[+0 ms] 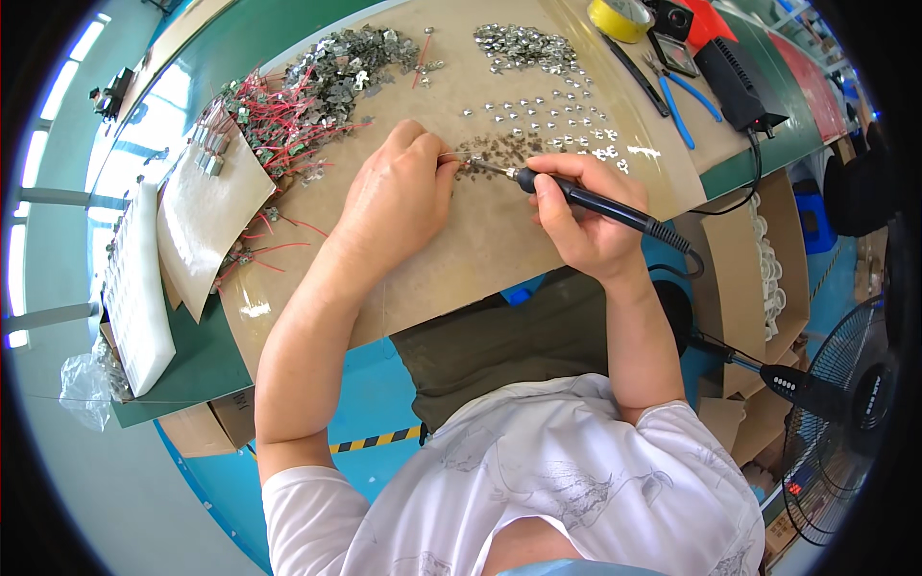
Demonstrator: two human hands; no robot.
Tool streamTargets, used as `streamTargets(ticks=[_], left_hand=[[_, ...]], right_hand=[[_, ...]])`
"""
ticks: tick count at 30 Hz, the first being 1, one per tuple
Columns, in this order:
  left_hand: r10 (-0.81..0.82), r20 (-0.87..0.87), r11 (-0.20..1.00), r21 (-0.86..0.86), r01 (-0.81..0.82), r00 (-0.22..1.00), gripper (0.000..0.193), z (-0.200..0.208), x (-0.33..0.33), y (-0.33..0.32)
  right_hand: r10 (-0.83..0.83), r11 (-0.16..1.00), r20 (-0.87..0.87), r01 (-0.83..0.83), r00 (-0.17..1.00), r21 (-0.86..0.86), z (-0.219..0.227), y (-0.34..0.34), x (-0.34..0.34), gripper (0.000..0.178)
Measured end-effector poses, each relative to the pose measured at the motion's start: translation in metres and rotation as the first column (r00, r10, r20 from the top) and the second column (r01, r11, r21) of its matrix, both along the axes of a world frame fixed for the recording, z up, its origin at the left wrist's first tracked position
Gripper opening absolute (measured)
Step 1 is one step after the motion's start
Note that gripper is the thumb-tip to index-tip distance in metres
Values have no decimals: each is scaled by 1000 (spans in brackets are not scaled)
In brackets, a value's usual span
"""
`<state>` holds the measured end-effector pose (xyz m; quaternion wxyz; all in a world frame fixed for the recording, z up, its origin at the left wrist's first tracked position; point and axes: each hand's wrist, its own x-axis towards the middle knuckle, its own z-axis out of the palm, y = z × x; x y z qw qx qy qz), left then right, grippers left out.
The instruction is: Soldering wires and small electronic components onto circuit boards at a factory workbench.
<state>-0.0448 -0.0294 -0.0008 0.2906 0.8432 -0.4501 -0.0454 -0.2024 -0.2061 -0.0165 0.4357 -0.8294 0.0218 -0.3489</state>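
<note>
I look steeply down through one wide fisheye head view, set fairly close above the near side of the surface; the wearer's shirt fills my frame's bottom, below the surface.

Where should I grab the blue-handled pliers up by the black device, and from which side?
Probably around both blue handles, from the near side with the right hand: the pliers lie with their metal nose pointing away from you and their handles spread toward you and rightward. That hand holds the soldering iron, so it would need freeing first.
</note>
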Motion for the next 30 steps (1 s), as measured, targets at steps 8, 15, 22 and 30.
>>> streamTargets(ticks=[8,15,22,30], left_hand=[[-5,8,1000,-16,5,1000,14,-1,0,0],[-1,18,1000,-5,1,1000,15,1,-1,0],[-7,11,1000,-8,7,1000,15,-1,-2,-1],[33,31,999,-39,-32,999,15,-2,-2,-1]], right_hand=[[10,1000,-12,-10,1000,-4,2,1,0,14],[13,1000,4,-13,1000,-23,1,1,-1,15],[-22,1000,24,22,999,11,-2,0,-7,14],[-142,968,139,109,980,224,-12,9,-3,18]])
